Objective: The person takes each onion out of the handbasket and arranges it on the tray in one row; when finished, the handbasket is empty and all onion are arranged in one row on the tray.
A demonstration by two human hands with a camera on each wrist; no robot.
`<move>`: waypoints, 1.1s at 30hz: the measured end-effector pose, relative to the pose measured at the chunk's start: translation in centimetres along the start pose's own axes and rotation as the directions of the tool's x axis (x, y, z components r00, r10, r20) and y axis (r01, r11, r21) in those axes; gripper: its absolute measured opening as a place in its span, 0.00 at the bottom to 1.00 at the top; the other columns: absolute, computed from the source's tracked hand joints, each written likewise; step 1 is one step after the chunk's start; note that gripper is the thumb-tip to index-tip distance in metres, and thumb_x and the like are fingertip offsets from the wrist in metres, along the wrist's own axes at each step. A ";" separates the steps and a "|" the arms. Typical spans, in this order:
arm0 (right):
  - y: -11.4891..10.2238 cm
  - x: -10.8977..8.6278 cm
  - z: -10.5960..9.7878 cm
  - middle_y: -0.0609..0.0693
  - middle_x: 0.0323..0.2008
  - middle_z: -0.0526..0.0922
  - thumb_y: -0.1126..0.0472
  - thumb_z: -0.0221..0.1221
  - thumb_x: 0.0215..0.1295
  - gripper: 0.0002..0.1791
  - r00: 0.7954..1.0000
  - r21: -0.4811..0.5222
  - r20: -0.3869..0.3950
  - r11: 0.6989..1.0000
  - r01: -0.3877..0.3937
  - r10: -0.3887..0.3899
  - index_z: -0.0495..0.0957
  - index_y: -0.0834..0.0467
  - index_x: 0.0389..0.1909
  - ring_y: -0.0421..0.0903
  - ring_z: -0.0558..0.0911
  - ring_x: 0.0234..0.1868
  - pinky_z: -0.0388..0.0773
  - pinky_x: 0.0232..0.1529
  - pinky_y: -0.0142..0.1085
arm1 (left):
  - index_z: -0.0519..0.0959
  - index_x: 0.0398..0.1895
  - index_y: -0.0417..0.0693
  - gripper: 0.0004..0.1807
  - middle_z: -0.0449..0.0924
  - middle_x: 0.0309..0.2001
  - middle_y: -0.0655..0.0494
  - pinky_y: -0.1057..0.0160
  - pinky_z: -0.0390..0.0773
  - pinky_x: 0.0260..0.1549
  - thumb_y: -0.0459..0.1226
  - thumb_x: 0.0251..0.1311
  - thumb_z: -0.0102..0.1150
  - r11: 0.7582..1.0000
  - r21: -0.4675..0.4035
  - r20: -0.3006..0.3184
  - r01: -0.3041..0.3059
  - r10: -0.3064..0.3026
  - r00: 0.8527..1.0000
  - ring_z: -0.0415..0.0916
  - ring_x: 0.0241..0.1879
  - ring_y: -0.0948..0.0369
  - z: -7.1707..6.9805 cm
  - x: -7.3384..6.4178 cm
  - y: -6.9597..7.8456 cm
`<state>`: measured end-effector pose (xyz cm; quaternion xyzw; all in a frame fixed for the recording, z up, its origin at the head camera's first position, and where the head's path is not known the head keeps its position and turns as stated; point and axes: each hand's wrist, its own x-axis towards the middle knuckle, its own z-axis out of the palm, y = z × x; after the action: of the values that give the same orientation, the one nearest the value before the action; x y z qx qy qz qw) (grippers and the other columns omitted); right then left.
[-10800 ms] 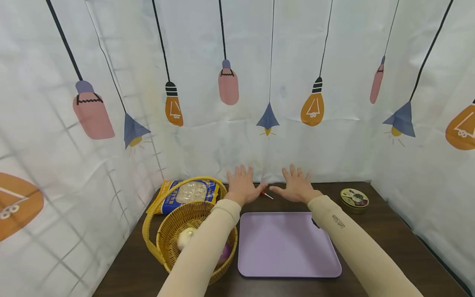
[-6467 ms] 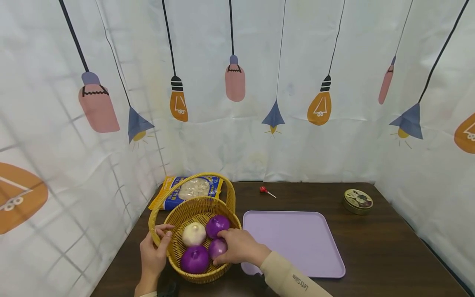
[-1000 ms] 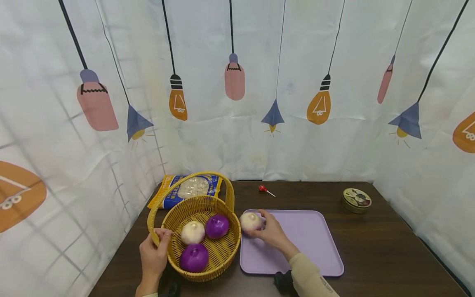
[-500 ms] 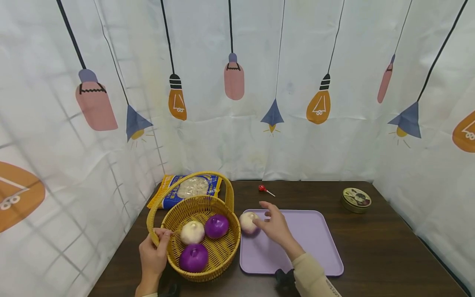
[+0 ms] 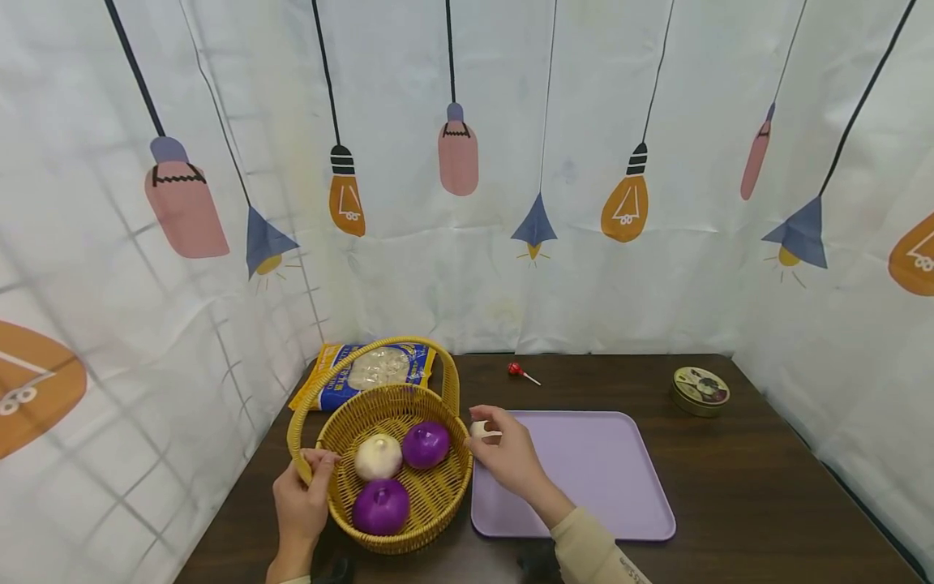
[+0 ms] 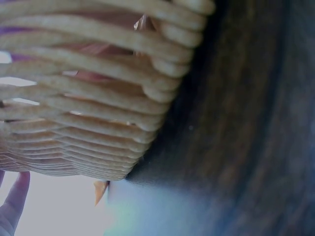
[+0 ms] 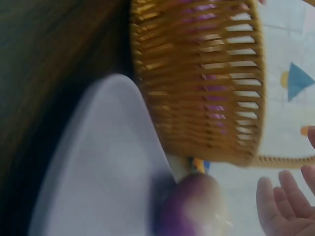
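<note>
At the left, my left hand [image 5: 301, 499] grips the yellow wicker basket [image 5: 397, 405] where its handle meets the rim. In it lie a white onion [image 5: 379, 457] and two purple onions, one in front [image 5: 381, 508] and one at the right [image 5: 426, 445]. A white-topped, purple-sided onion [image 7: 192, 206] sits on the lilac tray [image 5: 584, 478], at its far left corner; the head view shows it partly hidden. My right hand [image 5: 511, 462] hovers between that onion and the basket's right side, fingers loosely bent and holding nothing.
A yellow-and-blue food packet [image 5: 379, 371] lies behind the basket. A red lollipop [image 5: 516, 369] is on the dark table beyond the tray. One round tin [image 5: 700, 389] stands at the back right. Behind the table hangs a white printed curtain [image 5: 409, 284].
My right hand has let go of the onion on the tray, drawn back from it, then moved left toward the basket. The left hand keeps its hold on the basket.
</note>
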<state>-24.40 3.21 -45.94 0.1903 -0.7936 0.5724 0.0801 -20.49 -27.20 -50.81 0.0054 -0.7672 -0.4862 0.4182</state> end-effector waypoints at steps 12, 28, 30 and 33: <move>-0.8 0.1 2.9 0.58 0.49 0.81 0.67 0.66 0.59 0.20 1.000 0.060 0.010 0.998 -0.004 0.004 0.77 0.63 0.52 0.60 0.80 0.50 0.80 0.47 0.43 | 0.71 0.19 0.42 0.13 0.83 0.26 0.43 0.71 0.64 0.19 0.24 0.57 0.61 1.000 -0.017 -0.008 -0.007 0.007 1.000 0.69 0.19 0.71 0.2 -0.1 0.0; -2.1 1.7 6.3 0.56 0.53 0.78 0.58 0.70 0.53 0.27 0.992 -0.129 0.067 0.987 -0.097 0.106 0.76 0.60 0.55 0.54 0.78 0.54 0.74 0.53 0.47 | 0.67 0.16 0.39 0.16 0.81 0.24 0.40 0.73 0.66 0.21 0.23 0.59 0.58 1.000 -0.016 0.000 -0.011 0.011 1.000 0.75 0.21 0.63 -0.3 0.2 4.2; -2.1 1.8 6.6 0.56 0.54 0.77 0.57 0.71 0.52 0.30 0.991 -0.172 0.073 0.980 -0.097 0.111 0.75 0.60 0.56 0.54 0.77 0.54 0.74 0.53 0.49 | 0.67 0.16 0.39 0.16 0.81 0.25 0.42 0.72 0.66 0.20 0.24 0.59 0.58 1.000 -0.007 -0.001 -0.006 0.006 1.000 0.74 0.21 0.62 -0.2 0.2 3.2; -2.0 1.9 7.0 0.58 0.55 0.75 0.56 0.71 0.50 0.34 0.989 -0.210 0.074 0.972 -0.107 0.125 0.72 0.61 0.58 0.55 0.76 0.55 0.73 0.54 0.49 | 0.67 0.17 0.40 0.16 0.82 0.25 0.44 0.72 0.65 0.20 0.24 0.58 0.60 1.000 0.010 -0.010 0.002 -0.002 1.000 0.73 0.20 0.64 0.0 0.1 1.3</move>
<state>-24.75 -4.30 -45.81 0.1590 -0.8610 0.4821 0.0314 -20.06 -26.55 -49.80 0.0106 -0.7675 -0.4829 0.4215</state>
